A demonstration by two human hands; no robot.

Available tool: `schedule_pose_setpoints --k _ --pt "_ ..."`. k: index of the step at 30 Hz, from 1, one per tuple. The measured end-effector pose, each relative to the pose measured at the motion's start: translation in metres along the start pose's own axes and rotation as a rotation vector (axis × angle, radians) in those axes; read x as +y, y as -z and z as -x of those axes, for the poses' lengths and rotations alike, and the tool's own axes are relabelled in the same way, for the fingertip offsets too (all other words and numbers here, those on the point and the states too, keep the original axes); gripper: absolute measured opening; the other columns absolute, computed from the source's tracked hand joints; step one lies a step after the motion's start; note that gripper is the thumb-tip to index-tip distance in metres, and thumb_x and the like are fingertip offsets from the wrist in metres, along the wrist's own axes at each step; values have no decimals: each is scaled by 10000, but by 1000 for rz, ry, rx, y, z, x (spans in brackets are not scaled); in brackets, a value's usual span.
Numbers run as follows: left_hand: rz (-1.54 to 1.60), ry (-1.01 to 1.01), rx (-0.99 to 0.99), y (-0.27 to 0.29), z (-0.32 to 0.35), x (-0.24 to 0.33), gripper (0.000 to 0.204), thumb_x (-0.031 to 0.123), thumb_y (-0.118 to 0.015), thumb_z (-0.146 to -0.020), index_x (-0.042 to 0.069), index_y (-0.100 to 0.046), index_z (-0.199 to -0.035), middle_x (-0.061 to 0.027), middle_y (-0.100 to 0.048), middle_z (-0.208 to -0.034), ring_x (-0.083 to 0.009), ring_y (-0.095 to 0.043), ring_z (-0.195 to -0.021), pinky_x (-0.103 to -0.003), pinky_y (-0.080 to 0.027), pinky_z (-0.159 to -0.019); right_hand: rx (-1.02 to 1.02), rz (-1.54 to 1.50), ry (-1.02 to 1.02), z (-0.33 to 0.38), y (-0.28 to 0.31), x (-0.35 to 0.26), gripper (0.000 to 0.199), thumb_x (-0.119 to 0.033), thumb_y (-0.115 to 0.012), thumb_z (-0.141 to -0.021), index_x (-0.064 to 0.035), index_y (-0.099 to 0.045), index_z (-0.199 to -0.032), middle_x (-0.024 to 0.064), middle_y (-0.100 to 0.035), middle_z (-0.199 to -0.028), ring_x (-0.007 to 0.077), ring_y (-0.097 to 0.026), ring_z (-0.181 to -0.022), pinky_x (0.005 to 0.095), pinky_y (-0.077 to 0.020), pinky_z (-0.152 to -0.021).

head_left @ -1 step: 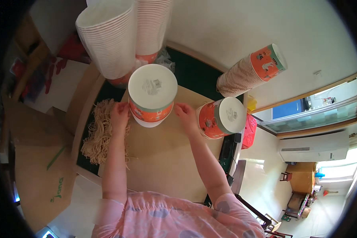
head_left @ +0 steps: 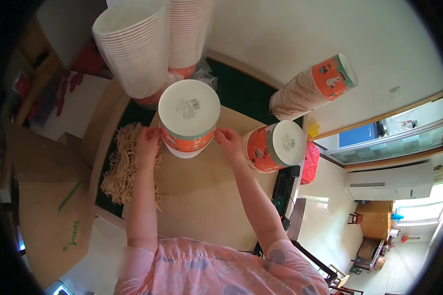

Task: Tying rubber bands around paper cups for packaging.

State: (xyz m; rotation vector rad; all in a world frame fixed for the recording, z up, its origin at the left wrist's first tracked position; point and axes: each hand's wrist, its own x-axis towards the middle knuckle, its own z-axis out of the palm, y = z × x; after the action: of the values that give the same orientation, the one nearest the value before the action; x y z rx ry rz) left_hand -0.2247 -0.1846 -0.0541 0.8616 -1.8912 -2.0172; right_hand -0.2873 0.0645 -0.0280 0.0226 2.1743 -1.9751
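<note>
At the far left of the counter lies a loose heap of tan fibrous strands, possibly dried noodles or straw; the view does not settle which. Just beside it, the left hand rests against the left side of an orange paper cup with a white lid, fingers closed against the cup wall. The cup stands upright near the middle of the tan counter surface. Behind it rise two tall stacks of white paper cups, reaching toward the camera. The right hand meets the cup's right side, fingers pinched narrow at its lower edge, so the cup is held between both hands. Just right of that hand lies a second lidded orange cup, tipped on its side. Farther right and back, a stack of orange printed cups lies tilted. A red object sits at the counter's right edge.
</note>
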Motion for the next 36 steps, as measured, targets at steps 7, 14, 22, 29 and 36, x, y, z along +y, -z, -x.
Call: schedule_pose_setpoints --k 7,14,22,29,36 --pt "-14 80 -43 4 -6 14 149 189 -602 -853 55 -567 -906 -3 -560 -696 -67 -499 -551 -211 -398 -460 -5 -173 -210 -4 -6 -6 164 -154 -632 -830 -11 -615 -908 22 -601 -774 90 -537 -681 212 -435 -604" --pt "12 158 -71 6 -3 33 90 119 -596 -823 43 -572 -866 -11 -558 -684 -69 -493 -542 -212 -395 -444 -15 -271 -313 -5 -7 -19 151 -146 -609 -849 -11 -600 -916 29 -594 -812 106 -545 -708 241 -458 -664" --pt "60 141 -133 1 9 73 88 94 -594 -808 41 -585 -878 6 -558 -678 -57 -482 -532 -204 -392 -470 -67 -375 -327 -3 -1 -48 152 -162 -590 -861 -30 -596 -937 12 -587 -821 87 -531 -698 231 -439 -654" --pt "405 -130 -257 19 59 123 148 40 -611 -805 3 -589 -947 -19 -627 -875 -71 -568 -780 -214 -456 -721 -273 -643 -38 50 8 -120 161 -111 -509 -899 -29 -538 -1035 23 -578 -844 90 -539 -718 223 -425 -625" --pt "-291 -190 -265 73 97 44 127 51 -611 -806 10 -622 -926 -13 -617 -768 -89 -546 -666 -239 -453 -618 -529 -7 92 177 63 -113 148 17 -620 -785 24 -583 -928 67 -549 -959 144 -559 -902 264 -488 -754"
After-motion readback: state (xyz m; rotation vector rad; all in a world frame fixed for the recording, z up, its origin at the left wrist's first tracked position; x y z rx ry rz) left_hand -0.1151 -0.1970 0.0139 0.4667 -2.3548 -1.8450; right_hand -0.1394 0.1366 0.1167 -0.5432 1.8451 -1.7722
